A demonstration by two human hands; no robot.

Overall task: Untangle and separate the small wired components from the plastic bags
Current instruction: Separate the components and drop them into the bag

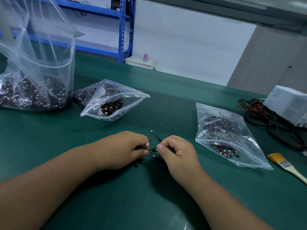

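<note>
1. Our left hand (pixel 131 149) and right hand (pixel 179 151) sit low over the table (pixel 166 105), close together near its middle. Both have their fingers curled, and each pinches part of the tangle (pixel 154 149) between thumb and forefinger, the two thumbs almost meeting.
2. The table is covered in dark green and fills most of what we see.
3. The big bag (pixel 38 63) stands upright and open at the far left, its bottom packed with dark wired parts and white plugs.
4. The right bag (pixel 229 135) lies flat just beside our right hand, with a small clump of parts near its lower end.
5. The middle bag (pixel 113 100) lies beyond our left hand, close beside the big bag, its mouth gaping towards us and parts inside.
6. A white box (pixel 289 105) sits at the right edge, with black and red cables (pixel 259 113) coiled against it.
7. A brush (pixel 282 161) lies near the right bag's lower corner, bristles towards the bag (the handle runs off the right edge).
8. The tangle is a few small black parts on thin wires with white plugs. It spans the gap between our hands, with one loop arching beyond them and a piece or two lying on the table under them.
</note>
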